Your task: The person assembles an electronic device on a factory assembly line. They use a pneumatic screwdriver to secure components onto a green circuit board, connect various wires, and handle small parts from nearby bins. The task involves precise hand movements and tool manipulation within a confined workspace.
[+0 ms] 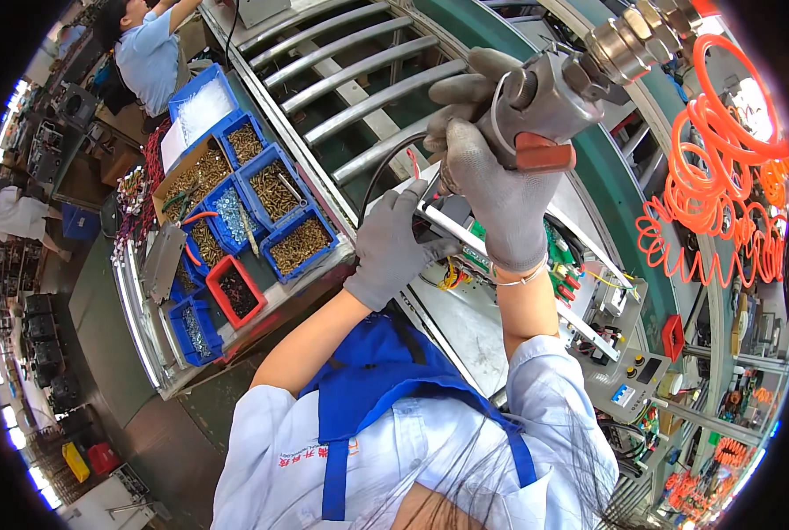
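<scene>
My right hand (pixel 500 190), in a grey glove, is wrapped round a pneumatic screwdriver (pixel 540 110) with a grey metal body and a red lever. Metal fittings join its upper end, and its lower end points down to the left. My left hand (pixel 392 243), gloved too, lies at the near-left corner of an open metal chassis (pixel 580 327), thumb and forefinger spread apart. A thin red wire (pixel 414 163) shows by its fingertips. Inside the chassis are green circuit boards (pixel 564 256) and coloured wires (pixel 452 276). The driver's tip is partly hidden between my hands.
Blue bins (pixel 297 243) of brass and silver screws stand left, with a red bin (pixel 235 291) among them. A roller conveyor (pixel 368 84) runs beyond. Coiled orange air hoses (pixel 712 177) hang at right. A control panel (pixel 628 384) sits near right. Another person (pixel 147 66) works far left.
</scene>
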Demonstrator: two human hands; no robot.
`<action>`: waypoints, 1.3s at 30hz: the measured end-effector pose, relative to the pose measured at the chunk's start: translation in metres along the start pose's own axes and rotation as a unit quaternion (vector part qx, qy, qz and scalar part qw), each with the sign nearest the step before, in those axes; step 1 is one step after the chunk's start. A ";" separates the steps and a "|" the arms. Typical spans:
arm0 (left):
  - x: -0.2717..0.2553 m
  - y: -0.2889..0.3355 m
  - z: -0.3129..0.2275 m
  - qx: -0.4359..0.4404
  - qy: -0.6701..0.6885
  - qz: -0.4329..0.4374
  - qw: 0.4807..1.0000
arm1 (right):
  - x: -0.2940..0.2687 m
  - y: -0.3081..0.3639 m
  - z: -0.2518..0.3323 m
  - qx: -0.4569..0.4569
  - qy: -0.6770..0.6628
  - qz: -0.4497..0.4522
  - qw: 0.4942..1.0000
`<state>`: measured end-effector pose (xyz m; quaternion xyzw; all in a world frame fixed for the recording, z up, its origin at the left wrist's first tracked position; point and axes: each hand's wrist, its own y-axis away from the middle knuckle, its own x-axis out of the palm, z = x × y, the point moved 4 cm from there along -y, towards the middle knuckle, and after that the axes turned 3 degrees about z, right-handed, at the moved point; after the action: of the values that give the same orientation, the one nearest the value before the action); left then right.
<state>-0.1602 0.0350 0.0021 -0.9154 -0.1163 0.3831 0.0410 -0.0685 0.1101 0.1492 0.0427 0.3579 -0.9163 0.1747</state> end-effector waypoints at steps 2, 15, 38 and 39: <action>0.001 0.000 0.000 0.006 -0.007 -0.009 1.000 | -0.002 0.001 -0.001 0.012 0.009 0.002 1.000; -0.002 0.003 -0.007 -0.001 -0.011 -0.037 0.999 | -0.006 0.003 -0.002 0.056 -0.092 -0.063 0.992; 0.042 0.122 -0.039 -0.183 0.581 0.326 0.723 | -0.114 0.174 0.110 -0.160 -0.308 -0.046 0.937; 0.054 0.125 -0.042 -0.184 0.593 0.344 0.705 | -0.121 0.194 0.117 -0.159 -0.295 -0.090 0.938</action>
<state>-0.0711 -0.0727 -0.0263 -0.9197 0.1862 -0.2801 -0.2026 0.1178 -0.0653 0.1361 -0.2898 0.4340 -0.8307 0.1940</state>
